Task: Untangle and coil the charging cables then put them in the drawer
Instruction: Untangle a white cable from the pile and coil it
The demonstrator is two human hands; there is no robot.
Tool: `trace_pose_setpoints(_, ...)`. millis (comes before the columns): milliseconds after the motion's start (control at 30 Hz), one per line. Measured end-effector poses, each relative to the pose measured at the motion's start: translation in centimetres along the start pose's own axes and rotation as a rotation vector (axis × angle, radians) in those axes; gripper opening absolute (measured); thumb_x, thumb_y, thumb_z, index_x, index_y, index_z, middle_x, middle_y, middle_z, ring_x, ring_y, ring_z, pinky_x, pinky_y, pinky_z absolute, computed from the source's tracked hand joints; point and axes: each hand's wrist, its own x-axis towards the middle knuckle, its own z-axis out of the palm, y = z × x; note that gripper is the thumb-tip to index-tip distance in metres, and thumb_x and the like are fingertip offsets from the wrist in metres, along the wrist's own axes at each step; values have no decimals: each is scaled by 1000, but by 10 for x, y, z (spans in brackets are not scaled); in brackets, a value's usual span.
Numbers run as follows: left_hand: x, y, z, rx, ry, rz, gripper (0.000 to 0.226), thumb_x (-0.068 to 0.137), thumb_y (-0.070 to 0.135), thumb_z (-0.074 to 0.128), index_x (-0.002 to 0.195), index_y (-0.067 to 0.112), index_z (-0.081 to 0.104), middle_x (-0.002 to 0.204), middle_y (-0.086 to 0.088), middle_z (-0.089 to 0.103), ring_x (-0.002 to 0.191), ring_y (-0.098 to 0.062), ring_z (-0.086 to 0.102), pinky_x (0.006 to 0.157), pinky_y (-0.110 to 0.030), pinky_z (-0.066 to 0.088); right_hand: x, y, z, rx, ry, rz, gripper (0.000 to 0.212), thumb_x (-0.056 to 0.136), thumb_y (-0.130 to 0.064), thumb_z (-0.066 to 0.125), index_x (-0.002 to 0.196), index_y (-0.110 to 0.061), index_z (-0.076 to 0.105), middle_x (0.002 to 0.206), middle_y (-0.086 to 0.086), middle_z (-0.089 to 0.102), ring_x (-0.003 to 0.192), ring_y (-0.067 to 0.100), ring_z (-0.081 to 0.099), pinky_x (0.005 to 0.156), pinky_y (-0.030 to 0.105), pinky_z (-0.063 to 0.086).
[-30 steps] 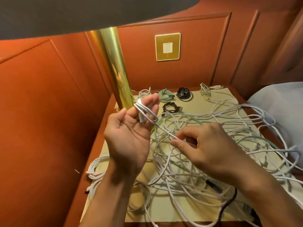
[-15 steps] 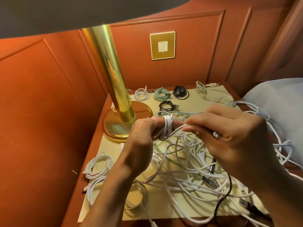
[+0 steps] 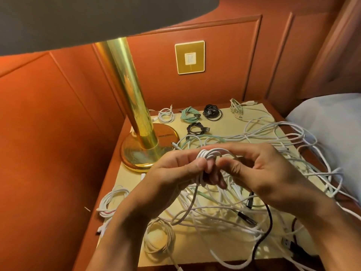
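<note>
- Since a second ago the hands have closed together. Then the left palm lay open and upturned with a few turns over its fingertips; now we see its back, fingers curled.
- white cable (image 3: pixel 210 153): a small bundle of loops wound round the curled fingers of the left hand (image 3: pixel 172 173), held above the middle of the nightstand (image 3: pixel 195 253). Loops show over the knuckles and again below the fingers.
- right hand (image 3: pixel 261 173): forefinger arched over the bundle's right side, thumb beneath, pinching the loops. Its thumb tip sits just beside the left fingertips.
- One strand drops from the bundle into the tangle (image 3: pixel 224 210), mostly white cables with a dark lead among them, spread on the tabletop under both hands.
- small coils (image 3: pixel 190 114): white, green and black ones lie in a row along the back edge, well apart from the hands. Looser white coils lie at the front left corner.
- lamp (image 3: pixel 136 118): brass stem and round base, left of the hands.
- switch plate (image 3: pixel 189 57) on the wall panel behind; pillow (image 3: pixel 328 122) off to the right.
</note>
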Motion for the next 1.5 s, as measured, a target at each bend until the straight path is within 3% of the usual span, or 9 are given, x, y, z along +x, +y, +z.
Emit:
trace_pose_setpoints(67,0,0,-1,-36,-9,-9,33,95,20,50,97,-12,56,93,-19,62,91,-28,67,87,-36,52,1,-3,3,54,5,-2,24,92,-26,60,110,-23,75,78,-16,74,70,-3,68,63,9,50)
trace_pose_setpoints(233,-1,-2,-5,-50,-50,12,20,98,14,56,100,-1,68,99,-20,70,98,-36,70,90,-37,56,2,-1,3,87,14,46,20,86,-32,64,99,-36,78,96,-10,78,93,6,73,82,21,58)
trace_pose_setpoints(400,1,-8,-4,-31,46,96,21,91,13,57,93,-2,71,89,-24,71,87,-41,72,78,-36,59,5,-2,10,147,-9,95,23,93,-27,58,107,-16,72,62,-13,63,51,-2,54,50,9,40)
trace_pose_setpoints(733,6,-17,-1,73,160,174,18,95,14,55,89,0,65,80,-15,60,74,-25,59,67,-30,48,7,6,18,166,173,55,16,97,-9,58,106,-13,70,51,-15,60,45,-4,55,45,7,40)
trace_pose_setpoints(900,9,-23,1,89,147,138,23,99,13,46,93,-2,63,83,-14,61,77,-24,59,71,-30,49,7,7,17,292,211,103,20,90,-24,65,103,-17,77,54,8,46,43,23,32,40,31,18)
trace_pose_setpoints(1033,9,-23,-2,-19,136,130,23,97,12,49,91,-3,65,83,-17,62,77,-27,63,71,-31,52,4,10,21,252,254,30,16,94,-3,60,104,-3,72,45,-14,55,40,-2,50,41,7,36)
trace_pose_setpoints(1267,9,-24,-5,-68,155,137,26,93,14,55,94,-9,66,83,-20,65,76,-29,66,70,-32,55,2,11,28,153,322,-57,20,91,-18,66,107,-12,77,81,-8,75,73,3,69,66,15,51)
trace_pose_setpoints(1400,10,-25,0,-22,191,154,31,98,10,48,100,-19,59,84,-15,64,77,-25,64,71,-31,53,2,13,27,128,360,-77,15,95,-6,64,102,-9,77,64,-19,65,54,-5,59,53,6,42)
trace_pose_setpoints(1500,11,-22,7,64,211,163,31,100,13,45,102,-16,58,86,-14,61,79,-23,62,72,-31,52,2,13,25,91,414,-85,17,95,-11,65,106,-16,77,90,-9,75,81,3,70,69,13,50)
